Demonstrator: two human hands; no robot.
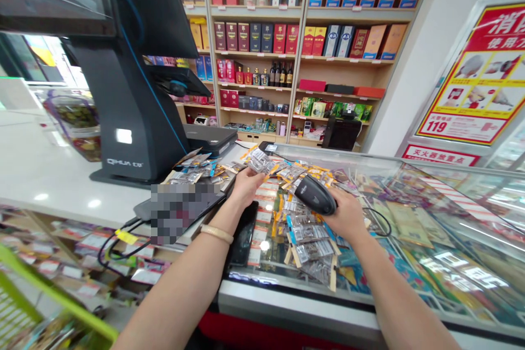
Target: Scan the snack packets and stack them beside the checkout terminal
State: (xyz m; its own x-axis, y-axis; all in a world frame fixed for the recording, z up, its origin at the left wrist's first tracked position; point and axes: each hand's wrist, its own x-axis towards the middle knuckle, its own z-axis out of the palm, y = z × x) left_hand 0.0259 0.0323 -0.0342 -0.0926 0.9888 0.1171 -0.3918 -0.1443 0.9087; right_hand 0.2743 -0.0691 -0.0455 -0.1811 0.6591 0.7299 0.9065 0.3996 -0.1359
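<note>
My left hand [246, 188] is closed on a small clear packet [259, 161] with an orange edge, raised a little above the counter. In my right hand [346, 212] is a black handheld barcode scanner [315, 195], its head pointing left toward the packets. Beneath it, several similar packets [314, 249] with blue, orange or tan edges and white labels lie heaped on the glass counter [381, 164]. Another pile of packets [197, 169] rests left of my left hand. The fingertips of my right hand are partly hidden behind the scanner.
A black point-of-sale terminal [135, 93] stands on the white counter [74, 191] at left. Near my left forearm lie a dark phone [244, 235] and a partly blurred device with cables [141, 210]. Shelves of boxed bottles [256, 38] line the back. A green basket [53, 295] sits lower left.
</note>
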